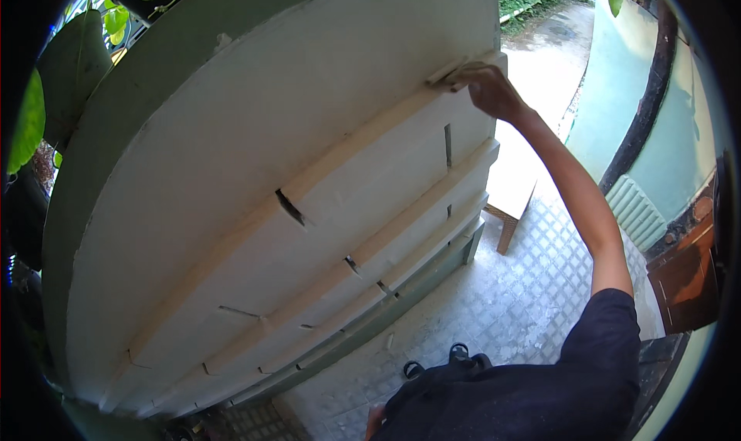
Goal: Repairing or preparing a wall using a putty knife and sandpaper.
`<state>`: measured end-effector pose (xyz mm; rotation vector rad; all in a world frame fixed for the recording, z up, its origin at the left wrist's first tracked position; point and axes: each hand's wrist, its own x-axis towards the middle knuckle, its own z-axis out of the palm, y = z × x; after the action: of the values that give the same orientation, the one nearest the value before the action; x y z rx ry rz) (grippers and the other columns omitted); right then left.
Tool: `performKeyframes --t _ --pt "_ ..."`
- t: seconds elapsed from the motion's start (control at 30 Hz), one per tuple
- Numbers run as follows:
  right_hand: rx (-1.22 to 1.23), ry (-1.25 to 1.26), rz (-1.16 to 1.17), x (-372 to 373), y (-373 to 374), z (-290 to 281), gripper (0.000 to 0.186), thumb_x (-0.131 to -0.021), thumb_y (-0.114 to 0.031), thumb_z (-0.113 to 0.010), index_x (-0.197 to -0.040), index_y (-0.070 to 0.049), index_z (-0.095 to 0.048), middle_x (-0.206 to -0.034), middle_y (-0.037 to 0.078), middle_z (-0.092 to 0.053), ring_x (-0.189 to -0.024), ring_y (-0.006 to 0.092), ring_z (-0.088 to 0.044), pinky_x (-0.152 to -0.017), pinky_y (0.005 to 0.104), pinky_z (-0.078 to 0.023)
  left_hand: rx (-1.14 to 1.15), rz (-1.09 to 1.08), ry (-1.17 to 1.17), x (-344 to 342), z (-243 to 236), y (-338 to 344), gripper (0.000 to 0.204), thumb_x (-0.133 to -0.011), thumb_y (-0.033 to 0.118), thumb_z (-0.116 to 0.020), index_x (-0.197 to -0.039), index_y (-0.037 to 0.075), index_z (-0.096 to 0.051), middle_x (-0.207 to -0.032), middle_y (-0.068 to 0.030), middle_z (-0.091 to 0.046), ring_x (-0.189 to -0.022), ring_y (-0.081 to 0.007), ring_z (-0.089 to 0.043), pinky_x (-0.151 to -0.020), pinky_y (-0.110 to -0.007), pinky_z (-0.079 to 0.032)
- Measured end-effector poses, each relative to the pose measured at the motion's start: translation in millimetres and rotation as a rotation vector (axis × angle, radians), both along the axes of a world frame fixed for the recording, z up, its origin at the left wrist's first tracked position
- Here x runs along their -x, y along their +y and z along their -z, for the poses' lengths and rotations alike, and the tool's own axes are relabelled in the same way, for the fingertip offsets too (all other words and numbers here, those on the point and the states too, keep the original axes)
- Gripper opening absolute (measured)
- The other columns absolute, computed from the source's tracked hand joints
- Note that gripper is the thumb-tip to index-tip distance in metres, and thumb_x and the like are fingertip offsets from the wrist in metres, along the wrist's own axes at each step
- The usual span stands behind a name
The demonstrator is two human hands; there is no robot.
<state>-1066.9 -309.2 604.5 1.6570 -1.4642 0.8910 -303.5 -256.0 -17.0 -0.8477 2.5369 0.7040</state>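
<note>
My right hand (494,91) reaches far out along a white wall (309,94). Its fingers are closed round a small pale flat block (446,72), which touches the top of a protruding beige ledge (355,136). The block's exact kind does not show. Below that ledge, more beige ledges (409,213) run across the wall, with dark narrow slots (290,207) between and through them. Only a bit of my left hand (375,420) appears at the lower edge, low beside my body; its fingers are hidden.
A bench-like piece with a pale top and a wooden leg (506,235) stands past the wall's right end. Tiled floor (532,294) lies below, with my sandals (414,369) on it. Green leaves (27,125) hang at the left. A brown wooden cabinet-like thing (683,275) is at the right.
</note>
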Motion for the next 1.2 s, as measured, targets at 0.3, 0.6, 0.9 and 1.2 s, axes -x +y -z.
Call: performKeyframes --t 0.3,0.6,0.9,1.2 --pt "-0.097 -0.172 -0.055 54.7 19.4 -1.6 0.034 -0.072 0.012 -0.045 -0.089 -0.003 -0.07 -0.088 0.018 -0.069 -0.09 0.03 -0.067 -0.081 0.0373 -0.053 0.021 0.013 0.004 31.8 -27.9 2.4 0.025 -0.079 0.031 -0.058 -0.083 0.008 -0.067 -0.088 -0.0165 -0.065 -0.085 -0.037 -0.063 -0.068 -0.048 -0.049" --pt "-0.04 -0.205 0.07 87.2 28.5 -8.0 0.043 -0.068 0.012 -0.039 -0.093 -0.003 -0.07 -0.089 0.019 -0.068 -0.083 0.0329 -0.067 -0.077 0.038 -0.054 0.025 0.025 -0.018 26.6 -45.6 13.7 0.024 -0.078 0.031 -0.058 -0.083 0.009 -0.067 -0.089 -0.0165 -0.065 -0.085 -0.0371 -0.063 -0.068 -0.048 -0.049" --pt "-0.018 -0.156 0.154 95.0 31.3 -1.8 0.043 -0.073 0.01 -0.039 -0.097 -0.007 -0.07 -0.087 0.018 -0.068 -0.082 0.0307 -0.068 -0.075 0.0374 -0.055 0.008 0.031 -0.041 14.9 -46.8 33.8 0.024 -0.078 0.03 -0.059 -0.084 0.009 -0.067 -0.09 -0.0166 -0.065 -0.086 -0.0372 -0.063 -0.069 -0.047 -0.05" --pt "-0.036 -0.146 0.048 88.9 29.8 2.2 0.041 -0.071 0.014 -0.041 -0.093 -0.003 -0.07 -0.092 0.018 -0.068 -0.083 0.0332 -0.066 -0.077 0.0367 -0.053 0.011 0.044 -0.064 7.9 -52.6 33.2 0.023 -0.078 0.03 -0.059 -0.084 0.009 -0.067 -0.09 -0.0167 -0.065 -0.087 -0.0373 -0.063 -0.07 -0.047 -0.05"
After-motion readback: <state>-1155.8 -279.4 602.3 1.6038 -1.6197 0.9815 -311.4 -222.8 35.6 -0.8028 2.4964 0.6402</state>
